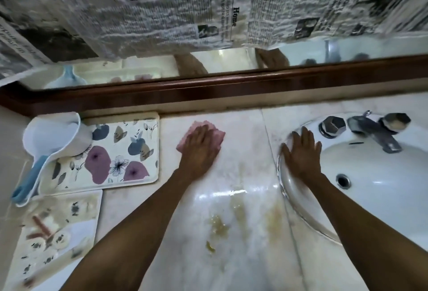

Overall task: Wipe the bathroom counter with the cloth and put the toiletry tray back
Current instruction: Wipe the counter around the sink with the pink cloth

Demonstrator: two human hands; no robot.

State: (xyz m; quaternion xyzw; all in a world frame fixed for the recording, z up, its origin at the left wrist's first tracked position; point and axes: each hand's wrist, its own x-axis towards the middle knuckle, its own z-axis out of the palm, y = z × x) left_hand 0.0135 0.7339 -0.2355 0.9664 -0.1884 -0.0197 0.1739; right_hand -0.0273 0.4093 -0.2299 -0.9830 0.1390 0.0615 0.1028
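Pressing flat with fingers extended, the left hand [201, 144] covered the pink cloth [216, 134] on the worktop [240, 128]. Yellowish residue [217, 223] lay behind that hand, toward the person, favouring a backward stroke. The floral tray [129, 149] sat just left of it; the right hand [301, 151] rested open and empty on the sink rim [286, 188].

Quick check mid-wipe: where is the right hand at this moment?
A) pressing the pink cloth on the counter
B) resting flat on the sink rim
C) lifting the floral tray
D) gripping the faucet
B: the right hand lies flat on the sink rim, while the left hand presses the pink cloth.
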